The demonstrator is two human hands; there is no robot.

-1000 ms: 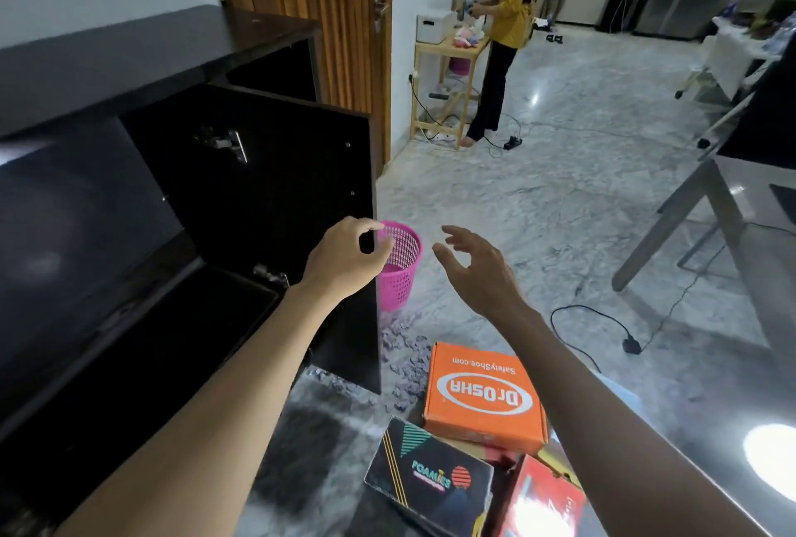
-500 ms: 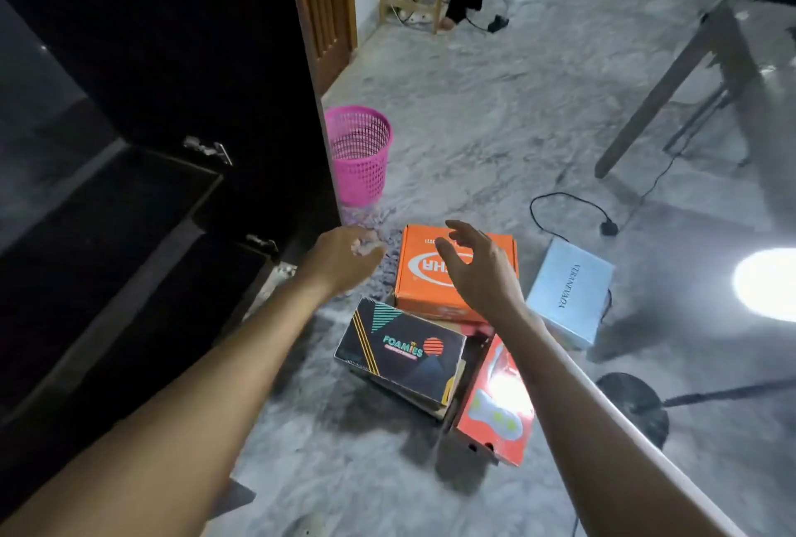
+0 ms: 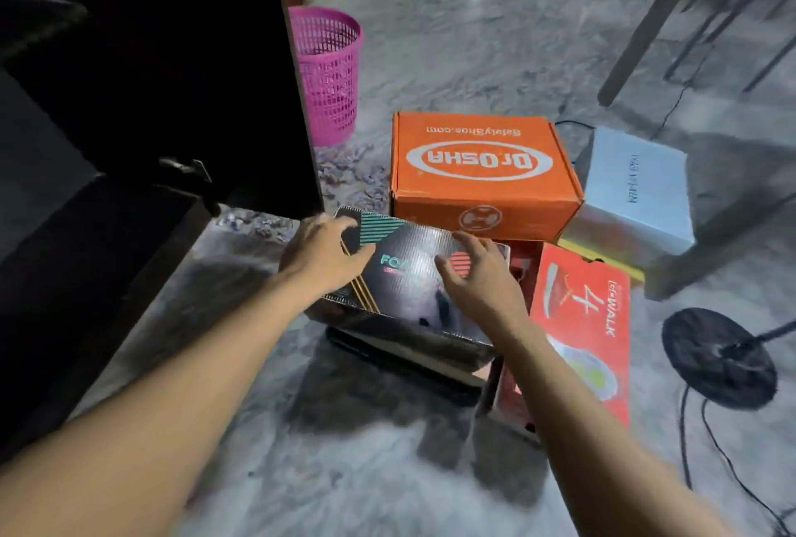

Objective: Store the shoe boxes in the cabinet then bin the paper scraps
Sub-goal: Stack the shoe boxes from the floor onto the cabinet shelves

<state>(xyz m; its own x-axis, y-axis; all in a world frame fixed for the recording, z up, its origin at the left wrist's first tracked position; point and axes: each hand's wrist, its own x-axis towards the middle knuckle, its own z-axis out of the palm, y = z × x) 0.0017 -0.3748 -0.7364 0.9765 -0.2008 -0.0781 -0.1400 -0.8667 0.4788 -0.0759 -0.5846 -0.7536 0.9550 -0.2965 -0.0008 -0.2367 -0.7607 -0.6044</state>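
Closest to me, both forearms reach forward over the grey marbled floor [image 3: 353,485]. The left hand [image 3: 321,259] is at the left end of the black shoe box [image 3: 409,291], fingers loosely spread and the thumb lying across the lid's corner. It is not clenched round anything, and I cannot tell how firmly it touches. The right hand [image 3: 482,282] hangs over the right part of the same lid with fingers splayed and relaxed, grasping nothing.

The black shoe box is on the floor in front of the open cabinet [image 3: 86,256], resting slightly tilted on something flat and dark that I cannot make out. Just beside it on the right lies a red shoe box [image 3: 581,321]. Behind those two is an orange shoe box [image 3: 478,166], lid closed, its print upside down from my view. A pale blue shoe box [image 3: 633,183] stands against its right side.

Paper scraps [image 3: 353,175] are scattered on the floor left of the orange shoe box, running along the foot of the open cabinet door [image 3: 194,63]. A pink mesh basket [image 3: 329,76] stands upright just beyond them, close to the door's edge. Off to the right sits a round black stand base [image 3: 719,358], and farther back a table leg [image 3: 646,20] slants upward.
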